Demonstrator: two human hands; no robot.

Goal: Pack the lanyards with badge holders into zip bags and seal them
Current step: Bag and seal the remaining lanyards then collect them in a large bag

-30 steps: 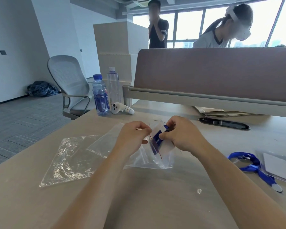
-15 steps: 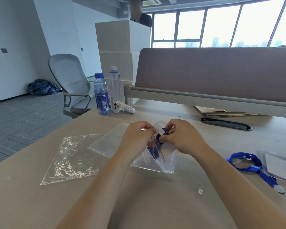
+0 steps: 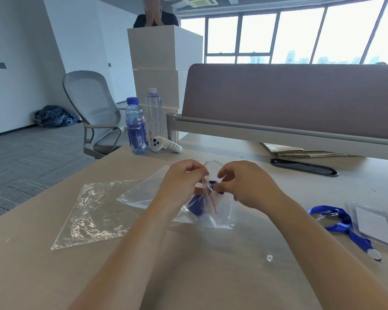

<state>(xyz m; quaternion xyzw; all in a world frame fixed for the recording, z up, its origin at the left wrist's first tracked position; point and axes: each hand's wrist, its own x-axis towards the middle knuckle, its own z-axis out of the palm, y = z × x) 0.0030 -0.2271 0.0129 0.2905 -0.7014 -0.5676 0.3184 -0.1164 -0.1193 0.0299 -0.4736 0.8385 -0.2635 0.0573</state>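
Note:
A clear zip bag point(image 3: 220, 211) with a red zip line stands propped on the table between my hands, its mouth gaping upward. A blue lanyard point(image 3: 196, 203) shows inside it. My left hand point(image 3: 184, 182) pinches the left lip of the bag's mouth. My right hand point(image 3: 244, 184) pinches the lanyard's end at the right lip. Two more clear zip bags lie flat to the left, one point(image 3: 89, 213) crinkled, one point(image 3: 141, 191) partly under my left arm. A second blue lanyard point(image 3: 341, 222) with its badge holder point(image 3: 374, 227) lies at the right.
Two water bottles point(image 3: 136, 126) and a white controller point(image 3: 165, 145) stand at the table's far left. A desk divider point(image 3: 300, 97) runs along the back, with flat cardboard point(image 3: 296, 151) and a black cable slot point(image 3: 305, 167) below it. A grey chair point(image 3: 92, 106) stands left of the table.
The bag's mouth has opened wider and risen between my hands. The blue lanyard has sunk deeper into the bag. The people behind the divider have dropped out of sight.

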